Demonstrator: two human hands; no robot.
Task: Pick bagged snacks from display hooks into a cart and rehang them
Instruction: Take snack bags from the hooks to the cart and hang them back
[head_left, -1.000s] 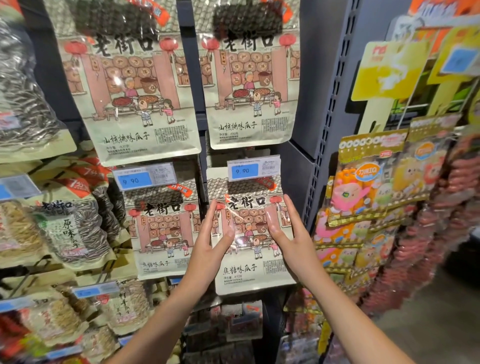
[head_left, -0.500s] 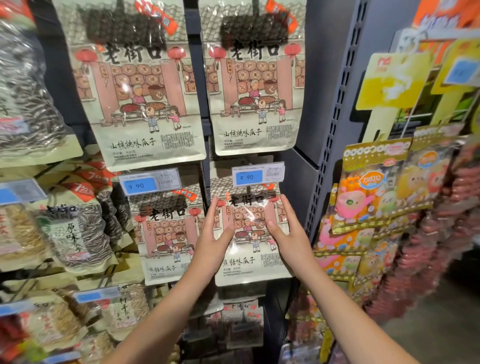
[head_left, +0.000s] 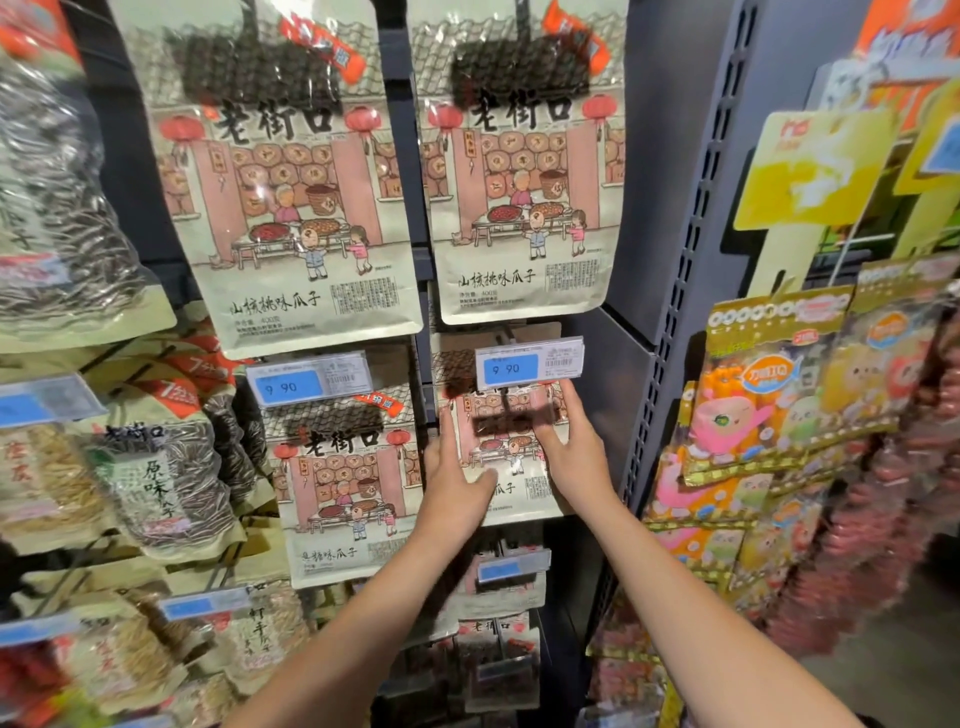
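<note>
A cream sunflower-seed bag (head_left: 501, 441) with a street-stall drawing hangs low in the right column, its top tucked behind a 9.90 price tag (head_left: 530, 362). My left hand (head_left: 457, 480) holds its left edge, fingers up along the side and thumb across the front. My right hand (head_left: 574, 454) holds its right edge the same way, fingertips reaching up near the tag. The hook itself is hidden behind the tag and the bag above.
Two larger matching bags (head_left: 291, 208) (head_left: 519, 182) hang above. A like bag (head_left: 345, 488) hangs to the left under another 9.90 tag (head_left: 309, 383). Seed bags (head_left: 156, 483) crowd the left. A grey slotted upright (head_left: 675, 291) and colourful candy packs (head_left: 769, 395) stand right.
Both hands have pushed the bag upward and toward the rack, so its top now sits behind the price tag. The view has shifted closer and slightly down.
</note>
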